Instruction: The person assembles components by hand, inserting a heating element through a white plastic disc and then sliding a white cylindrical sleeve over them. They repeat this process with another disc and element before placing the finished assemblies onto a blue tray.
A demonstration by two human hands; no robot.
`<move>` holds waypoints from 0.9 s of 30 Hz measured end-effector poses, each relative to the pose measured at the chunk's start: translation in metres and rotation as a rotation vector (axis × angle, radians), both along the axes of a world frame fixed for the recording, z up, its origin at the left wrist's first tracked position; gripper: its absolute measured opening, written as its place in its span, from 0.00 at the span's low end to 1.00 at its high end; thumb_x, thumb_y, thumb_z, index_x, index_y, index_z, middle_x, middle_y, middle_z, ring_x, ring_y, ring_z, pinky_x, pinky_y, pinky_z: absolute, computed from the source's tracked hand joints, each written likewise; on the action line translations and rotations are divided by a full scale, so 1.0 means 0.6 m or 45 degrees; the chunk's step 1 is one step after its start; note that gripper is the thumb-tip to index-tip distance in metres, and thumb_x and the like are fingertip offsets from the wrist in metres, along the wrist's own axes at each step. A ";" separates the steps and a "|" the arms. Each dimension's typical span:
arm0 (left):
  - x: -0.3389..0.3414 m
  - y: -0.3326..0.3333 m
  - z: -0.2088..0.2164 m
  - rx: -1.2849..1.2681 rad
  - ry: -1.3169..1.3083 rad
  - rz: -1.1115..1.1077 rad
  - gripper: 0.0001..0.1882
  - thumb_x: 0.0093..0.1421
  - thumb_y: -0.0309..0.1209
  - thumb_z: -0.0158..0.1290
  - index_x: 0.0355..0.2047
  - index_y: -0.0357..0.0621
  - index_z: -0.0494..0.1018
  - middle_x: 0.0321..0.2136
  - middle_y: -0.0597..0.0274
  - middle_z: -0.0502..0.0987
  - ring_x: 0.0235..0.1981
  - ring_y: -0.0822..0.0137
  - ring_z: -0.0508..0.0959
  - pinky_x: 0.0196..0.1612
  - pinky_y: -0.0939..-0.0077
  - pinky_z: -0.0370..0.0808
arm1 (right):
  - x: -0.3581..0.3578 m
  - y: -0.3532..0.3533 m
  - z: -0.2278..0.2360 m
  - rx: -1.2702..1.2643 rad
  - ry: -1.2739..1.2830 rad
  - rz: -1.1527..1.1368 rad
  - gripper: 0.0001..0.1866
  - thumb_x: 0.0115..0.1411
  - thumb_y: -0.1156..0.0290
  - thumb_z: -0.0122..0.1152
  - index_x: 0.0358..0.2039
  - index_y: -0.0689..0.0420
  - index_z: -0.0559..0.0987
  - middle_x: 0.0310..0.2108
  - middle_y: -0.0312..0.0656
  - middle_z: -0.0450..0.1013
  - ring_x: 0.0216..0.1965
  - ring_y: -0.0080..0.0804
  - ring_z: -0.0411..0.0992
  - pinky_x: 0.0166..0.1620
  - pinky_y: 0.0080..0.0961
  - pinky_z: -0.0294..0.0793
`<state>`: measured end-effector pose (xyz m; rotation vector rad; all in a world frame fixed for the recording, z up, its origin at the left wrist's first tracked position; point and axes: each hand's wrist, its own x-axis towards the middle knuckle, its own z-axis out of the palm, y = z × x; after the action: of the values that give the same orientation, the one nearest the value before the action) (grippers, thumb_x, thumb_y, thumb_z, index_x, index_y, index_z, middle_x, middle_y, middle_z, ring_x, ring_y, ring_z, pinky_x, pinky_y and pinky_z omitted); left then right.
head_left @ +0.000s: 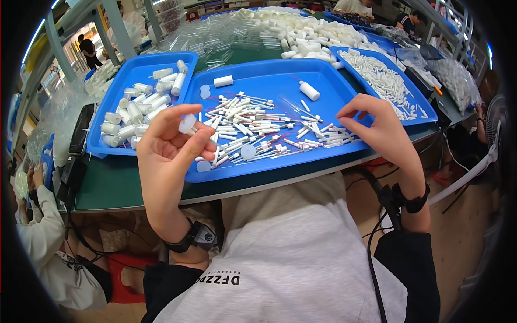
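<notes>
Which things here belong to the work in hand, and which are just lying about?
Likely part of the work:
left hand, holding a white cap-like piece
right hand
middle blue tray
white sticks

Apparently just lying about:
fan
black device

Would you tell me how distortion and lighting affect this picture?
Head view: the front edge of the green table bends, and corners are black; head view: a lamp glares as a white streak at upper left; head view: the fan at right looks softer than the middle blue tray.
</notes>
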<state>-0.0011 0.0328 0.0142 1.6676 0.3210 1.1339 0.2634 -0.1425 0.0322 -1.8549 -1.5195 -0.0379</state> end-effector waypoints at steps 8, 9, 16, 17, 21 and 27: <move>0.002 -0.001 -0.001 0.008 0.099 -0.101 0.18 0.57 0.18 0.52 0.49 0.28 0.70 0.36 0.50 0.77 0.37 0.66 0.79 0.44 0.78 0.75 | 0.010 0.005 0.001 -0.116 -0.019 -0.006 0.06 0.52 0.73 0.64 0.29 0.63 0.80 0.27 0.39 0.74 0.30 0.26 0.73 0.33 0.22 0.68; 0.000 0.001 -0.002 0.004 0.102 -0.101 0.18 0.57 0.18 0.52 0.49 0.28 0.70 0.36 0.50 0.77 0.37 0.66 0.79 0.44 0.78 0.75 | 0.009 0.003 0.001 -0.119 -0.016 -0.005 0.06 0.52 0.73 0.64 0.29 0.63 0.80 0.27 0.39 0.74 0.30 0.26 0.73 0.33 0.22 0.68; 0.001 0.005 -0.004 -0.028 0.097 -0.207 0.19 0.58 0.17 0.50 0.51 0.27 0.68 0.38 0.48 0.77 0.39 0.63 0.79 0.46 0.76 0.74 | 0.018 0.009 0.004 -0.310 0.065 0.058 0.06 0.49 0.74 0.65 0.28 0.62 0.80 0.25 0.41 0.74 0.28 0.26 0.71 0.35 0.22 0.68; 0.002 0.003 -0.003 -0.065 0.100 -0.198 0.19 0.58 0.17 0.51 0.50 0.28 0.68 0.38 0.48 0.77 0.39 0.63 0.79 0.46 0.76 0.75 | 0.021 0.010 0.001 -0.321 0.081 0.104 0.05 0.50 0.75 0.65 0.28 0.62 0.80 0.25 0.39 0.73 0.28 0.24 0.71 0.34 0.19 0.66; 0.002 -0.002 -0.003 -0.049 0.133 -0.171 0.17 0.56 0.16 0.53 0.47 0.28 0.70 0.39 0.47 0.77 0.39 0.63 0.80 0.46 0.75 0.75 | 0.018 0.011 -0.002 -0.283 0.099 0.096 0.05 0.50 0.76 0.64 0.28 0.62 0.80 0.25 0.39 0.73 0.28 0.24 0.70 0.35 0.20 0.66; -0.002 0.001 -0.007 -0.005 0.030 -0.257 0.16 0.50 0.12 0.57 0.41 0.30 0.71 0.38 0.48 0.77 0.39 0.63 0.80 0.45 0.74 0.77 | 0.010 0.008 -0.014 -0.168 0.028 0.028 0.04 0.53 0.76 0.61 0.29 0.63 0.76 0.26 0.44 0.72 0.31 0.34 0.71 0.37 0.27 0.70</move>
<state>-0.0024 0.0334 0.0100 1.6699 0.1651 0.9634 0.2693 -0.1379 0.0239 -1.9342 -1.5599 0.0947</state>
